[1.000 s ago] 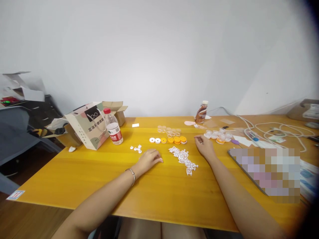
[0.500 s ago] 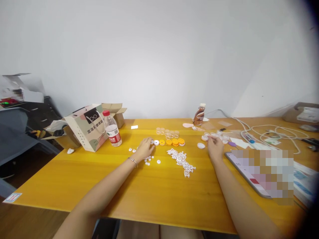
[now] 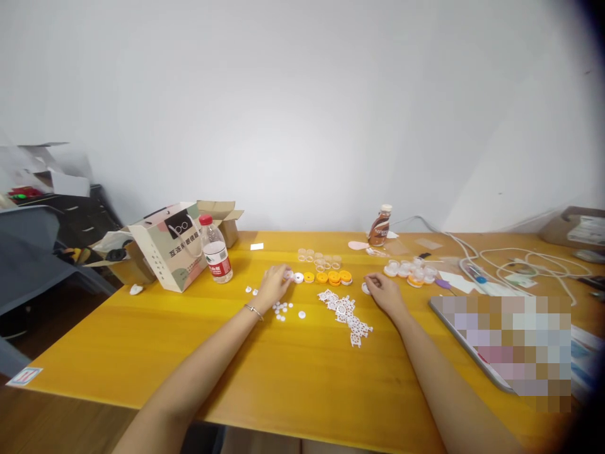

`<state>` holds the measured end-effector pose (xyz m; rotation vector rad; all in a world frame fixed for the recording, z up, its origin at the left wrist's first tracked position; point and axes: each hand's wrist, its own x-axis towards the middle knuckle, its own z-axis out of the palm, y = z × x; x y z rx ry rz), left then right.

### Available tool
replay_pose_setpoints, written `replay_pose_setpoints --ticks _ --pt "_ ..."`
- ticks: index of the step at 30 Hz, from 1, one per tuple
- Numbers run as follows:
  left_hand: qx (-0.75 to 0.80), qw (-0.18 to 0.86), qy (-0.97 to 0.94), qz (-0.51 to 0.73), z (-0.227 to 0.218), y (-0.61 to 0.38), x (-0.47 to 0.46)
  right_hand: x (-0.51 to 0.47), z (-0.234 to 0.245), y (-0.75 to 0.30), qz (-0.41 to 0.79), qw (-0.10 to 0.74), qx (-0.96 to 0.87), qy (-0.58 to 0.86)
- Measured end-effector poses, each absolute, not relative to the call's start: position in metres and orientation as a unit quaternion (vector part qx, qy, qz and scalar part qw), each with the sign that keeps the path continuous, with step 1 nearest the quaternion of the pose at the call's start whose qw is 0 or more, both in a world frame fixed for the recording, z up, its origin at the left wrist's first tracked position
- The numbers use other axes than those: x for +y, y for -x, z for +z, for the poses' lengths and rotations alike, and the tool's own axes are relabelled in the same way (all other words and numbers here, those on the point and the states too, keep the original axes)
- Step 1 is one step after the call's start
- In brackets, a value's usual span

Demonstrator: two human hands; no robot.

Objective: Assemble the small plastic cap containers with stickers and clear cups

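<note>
My left hand [image 3: 273,287] is at the left end of a row of white and orange plastic rings, its fingers bent together beside a white ring [image 3: 298,277]. Whatever is between those fingertips is mostly hidden. In my right hand [image 3: 385,294], the fingertips are closed on the edge of a white disc [image 3: 365,288] low over the table. Small white caps [image 3: 282,309] lie just below my left hand, and a larger white cap [image 3: 301,314] sits apart from them. Between the hands spreads a pile of white openwork pieces [image 3: 345,310]. Orange rings [image 3: 333,277] stand partly stacked in the row.
Clear rings [image 3: 326,261] are behind the row. Clear cups with orange parts [image 3: 416,277] are grouped at right, near a tablet [image 3: 472,347] and white cables [image 3: 520,252]. A water bottle [image 3: 217,252], paper bag [image 3: 174,252] and brown drink bottle [image 3: 380,227] stand farther back.
My right hand has moved left from the clear cups to the white disc, which has shifted left with it. My left hand stays at the row's end. The view has tilted slightly.
</note>
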<state>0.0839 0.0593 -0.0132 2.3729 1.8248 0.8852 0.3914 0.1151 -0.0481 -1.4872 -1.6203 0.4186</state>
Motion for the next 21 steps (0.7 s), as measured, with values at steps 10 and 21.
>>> replay_pose_setpoints --ticks 10,21 --pt "0.411 0.205 -0.839 0.291 -0.008 -0.09 -0.002 0.11 -0.046 -0.397 0.096 0.292 -0.712 0.631" --pt "0.436 0.202 -0.839 0.255 -0.021 -0.098 0.004 0.101 -0.033 -0.378 0.076 0.354 -0.794 0.489"
